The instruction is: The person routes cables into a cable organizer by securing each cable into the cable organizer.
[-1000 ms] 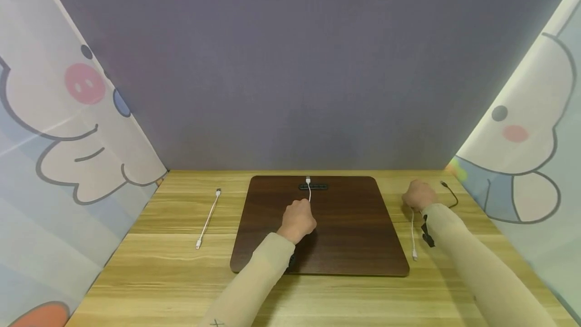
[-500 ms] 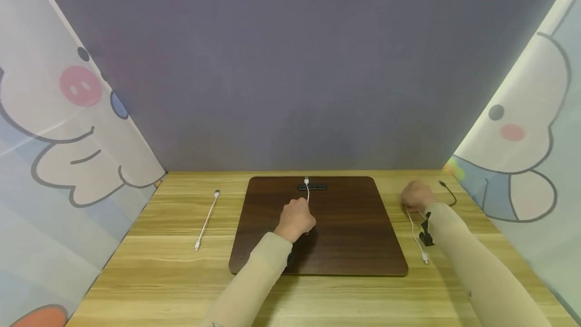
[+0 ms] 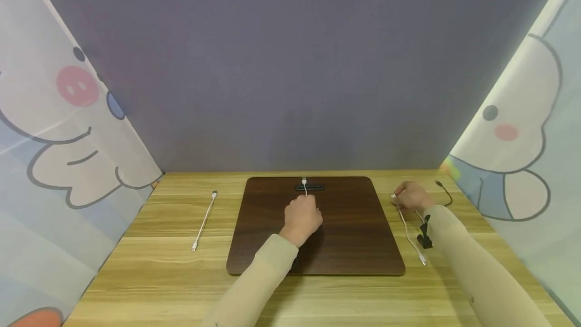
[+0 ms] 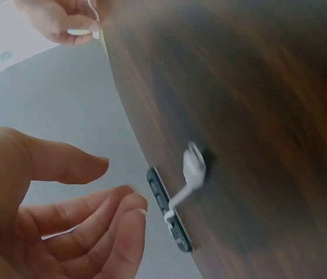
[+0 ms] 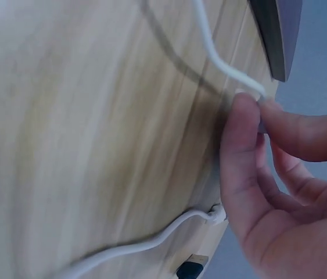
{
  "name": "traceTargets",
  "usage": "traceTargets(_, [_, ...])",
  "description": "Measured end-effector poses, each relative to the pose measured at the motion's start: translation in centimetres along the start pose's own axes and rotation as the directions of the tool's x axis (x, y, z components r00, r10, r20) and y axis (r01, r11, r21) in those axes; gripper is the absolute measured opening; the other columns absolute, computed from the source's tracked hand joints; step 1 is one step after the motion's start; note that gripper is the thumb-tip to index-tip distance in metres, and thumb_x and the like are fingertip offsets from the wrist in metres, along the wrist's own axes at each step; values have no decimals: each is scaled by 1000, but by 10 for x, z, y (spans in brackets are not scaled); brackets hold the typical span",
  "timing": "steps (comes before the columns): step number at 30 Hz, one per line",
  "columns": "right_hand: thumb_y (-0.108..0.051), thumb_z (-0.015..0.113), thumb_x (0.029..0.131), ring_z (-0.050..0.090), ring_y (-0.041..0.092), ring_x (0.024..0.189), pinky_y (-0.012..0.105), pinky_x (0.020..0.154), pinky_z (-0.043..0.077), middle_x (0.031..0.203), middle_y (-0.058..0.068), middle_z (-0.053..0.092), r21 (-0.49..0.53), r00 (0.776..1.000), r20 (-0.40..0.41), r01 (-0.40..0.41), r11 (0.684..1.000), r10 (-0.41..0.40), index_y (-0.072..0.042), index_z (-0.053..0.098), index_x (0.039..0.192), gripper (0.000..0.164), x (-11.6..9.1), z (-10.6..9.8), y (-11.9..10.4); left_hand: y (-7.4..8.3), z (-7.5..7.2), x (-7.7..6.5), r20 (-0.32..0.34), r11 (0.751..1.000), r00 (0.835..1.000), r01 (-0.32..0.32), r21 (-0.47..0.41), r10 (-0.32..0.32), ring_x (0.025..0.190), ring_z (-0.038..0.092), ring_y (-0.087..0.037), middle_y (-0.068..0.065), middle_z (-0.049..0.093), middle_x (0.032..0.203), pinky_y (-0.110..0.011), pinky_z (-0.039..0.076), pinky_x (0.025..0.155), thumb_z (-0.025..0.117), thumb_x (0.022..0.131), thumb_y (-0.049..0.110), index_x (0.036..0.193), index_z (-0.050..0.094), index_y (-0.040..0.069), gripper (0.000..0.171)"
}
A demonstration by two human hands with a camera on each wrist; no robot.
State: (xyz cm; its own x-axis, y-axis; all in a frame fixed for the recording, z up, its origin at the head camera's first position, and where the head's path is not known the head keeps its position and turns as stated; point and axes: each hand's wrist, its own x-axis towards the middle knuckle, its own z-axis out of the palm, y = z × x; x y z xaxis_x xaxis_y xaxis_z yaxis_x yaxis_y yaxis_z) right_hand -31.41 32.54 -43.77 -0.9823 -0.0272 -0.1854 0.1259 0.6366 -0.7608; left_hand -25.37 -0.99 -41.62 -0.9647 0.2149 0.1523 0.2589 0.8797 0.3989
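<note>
A white USB cable (image 3: 305, 188) runs through a slim black cable holder (image 3: 316, 187) near the far edge of a dark wooden board (image 3: 354, 236). My left hand (image 3: 301, 218) is above the board; the left wrist view shows its thumb and fingers apart, holding nothing, beside the cable's near connector (image 4: 194, 168). To the right of the board, my right hand (image 3: 412, 196) pinches one end of another white cable (image 3: 406, 228) between thumb and fingertips. That cable's far connector (image 3: 423, 260) hangs or lies toward the table front; I cannot tell which.
A third white cable (image 3: 204, 221) lies straight on the wooden table (image 3: 150, 266), left of the board. Beyond my right hand are a black cable (image 3: 447, 193) and a further white cable (image 5: 151, 241). A grey panel (image 3: 290, 90) stands behind.
My right hand has turned, and the pinched cable's connector now shows beyond its fingers; the cable's lower end has swung right. My left hand has shifted slightly and its fingers have spread a little.
</note>
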Motion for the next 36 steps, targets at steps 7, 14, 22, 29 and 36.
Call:
traceTargets(7, [-3,63,96,62,17,67,33,64,58,89,19,68,46,1000,16,12,999,-13,14,49,114,28,-6,4,-11,15,10,-2,76,993,996,-35,-110,44,45,41,-14,-2,52,59,-31,35,43,63,96,12,79,66,7,18])
traceTargets(14, [-5,64,95,62,18,68,33,63,59,91,21,68,43,999,-5,36,998,-36,13,50,115,31,-11,5,-21,34,20,-5,158,979,986,-15,-202,47,48,47,-13,-6,69,81,-29,39,46,66,97,16,102,75,5,15])
traceTargets(22, [-4,61,99,60,16,68,33,63,58,86,16,62,116,998,17,63,991,-66,14,46,121,32,-18,5,-32,53,31,-9,194,960,978,-19,-279,76,49,49,-12,-5,70,86,-28,40,46,64,98,18,105,74,7,17])
traceTargets(29, [-4,61,100,58,17,73,32,63,58,91,14,59,196,998,18,53,979,-58,14,44,125,35,-25,8,-44,64,44,-10,241,915,960,-33,-403,140,69,59,-9,0,71,100,-28,50,64,66,99,20,111,74,9,18])
traceTargets(36, [-7,62,100,61,19,76,33,65,59,102,20,60,234,997,31,65,970,-75,12,45,125,36,-34,7,-54,78,55,-7,273,822,944,5,-569,184,87,58,-8,8,65,92,-27,51,72,67,99,22,114,72,10,20])
